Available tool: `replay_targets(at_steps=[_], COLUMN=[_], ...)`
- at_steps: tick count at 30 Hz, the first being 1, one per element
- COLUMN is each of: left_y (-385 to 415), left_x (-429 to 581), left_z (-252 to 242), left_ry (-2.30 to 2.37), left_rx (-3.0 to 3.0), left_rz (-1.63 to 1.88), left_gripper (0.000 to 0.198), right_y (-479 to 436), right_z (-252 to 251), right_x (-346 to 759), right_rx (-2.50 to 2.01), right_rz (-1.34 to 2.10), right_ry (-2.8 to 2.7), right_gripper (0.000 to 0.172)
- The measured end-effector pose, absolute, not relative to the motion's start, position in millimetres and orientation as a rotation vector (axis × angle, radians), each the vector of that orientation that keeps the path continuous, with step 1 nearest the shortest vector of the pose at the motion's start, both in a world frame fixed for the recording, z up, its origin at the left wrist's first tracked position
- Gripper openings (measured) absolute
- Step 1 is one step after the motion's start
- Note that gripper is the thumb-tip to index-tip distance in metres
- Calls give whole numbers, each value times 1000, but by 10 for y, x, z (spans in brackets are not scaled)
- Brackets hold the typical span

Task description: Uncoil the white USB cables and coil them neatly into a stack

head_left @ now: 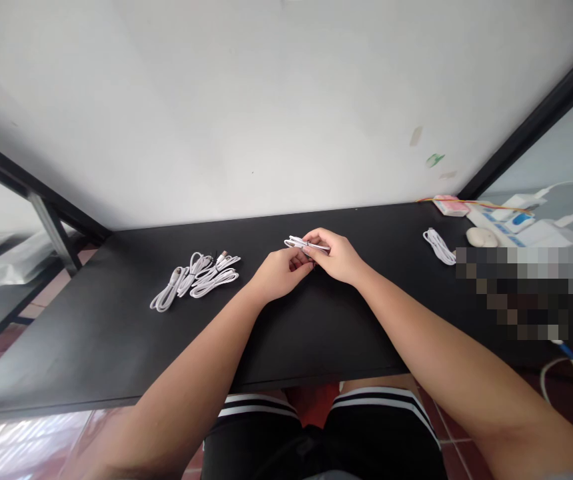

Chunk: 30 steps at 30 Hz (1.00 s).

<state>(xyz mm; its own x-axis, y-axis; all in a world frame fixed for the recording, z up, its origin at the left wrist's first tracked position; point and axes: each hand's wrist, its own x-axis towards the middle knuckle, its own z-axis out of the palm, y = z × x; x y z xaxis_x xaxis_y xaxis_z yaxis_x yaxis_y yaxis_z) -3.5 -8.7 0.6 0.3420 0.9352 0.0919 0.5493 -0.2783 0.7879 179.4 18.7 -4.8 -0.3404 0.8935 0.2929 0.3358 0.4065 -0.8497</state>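
Observation:
Over the middle of the black table [316, 333], a coiled white charging cable [295, 241] is gripped between both my hands. My left hand [284, 272] has its fingers closed around the coil's near side. My right hand [334, 255] pinches the coil from the right, and a bit of dark tie shows by the fingertips. Part of the cable is hidden behind the fingers. To the left lie several coiled white cables [211, 283], bound with dark ties, close together. One metal USB plug [222, 256] points up from that group.
Another coiled white cable [439, 246] lies at the right. Near it are a white rounded object [482, 237], a pink-and-white box [450, 205] and a power strip [499, 223] with plugged-in chargers. A blurred patch covers the right side. A white wall rises behind the table.

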Motion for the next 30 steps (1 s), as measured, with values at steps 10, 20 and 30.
replay_targets(at_steps=[10, 20, 30], left_y=[-88, -84, -89], left_x=[-44, -54, -45], left_z=[-10, 15, 29], left_ry=[1314, 1296, 1329], left_rx=[1975, 2024, 1953], left_rz=[704, 663, 744], left_gripper=[20, 20, 23], right_y=[202, 200, 179], right_z=[-51, -59, -50], right_x=[1843, 1859, 1810], right_rx=[-1111, -1131, -1095], right_rz=[1015, 1152, 883], right_ry=[-2041, -2015, -1968], right_gripper=[14, 13, 13])
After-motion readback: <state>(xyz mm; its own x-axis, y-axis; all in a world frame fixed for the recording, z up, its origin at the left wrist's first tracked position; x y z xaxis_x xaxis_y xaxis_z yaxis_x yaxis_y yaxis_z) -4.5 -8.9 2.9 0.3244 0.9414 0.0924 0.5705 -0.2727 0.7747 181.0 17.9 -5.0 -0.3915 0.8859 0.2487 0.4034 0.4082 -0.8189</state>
